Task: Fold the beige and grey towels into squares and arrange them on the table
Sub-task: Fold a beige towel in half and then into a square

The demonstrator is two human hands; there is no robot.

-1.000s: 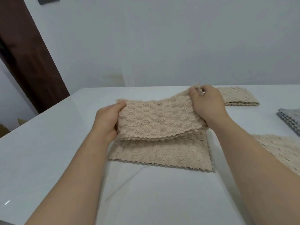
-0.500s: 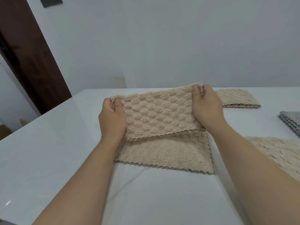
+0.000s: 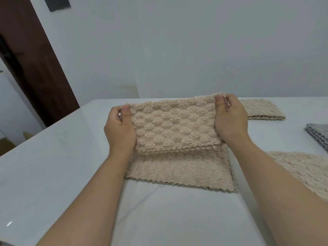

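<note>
Head view: my left hand (image 3: 120, 132) and right hand (image 3: 230, 119) each pinch an upper corner of the beige towel (image 3: 177, 135), whose lower half lies on the white table (image 3: 53, 166). Beyond it rests a folded beige towel (image 3: 262, 110). To its right sit stacked grey towels (image 3: 317, 134).

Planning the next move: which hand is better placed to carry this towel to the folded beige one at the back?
Probably the right. The right hand pinches a corner of the towel just in front of the folded beige towel; the left hand holds the opposite corner.
</note>
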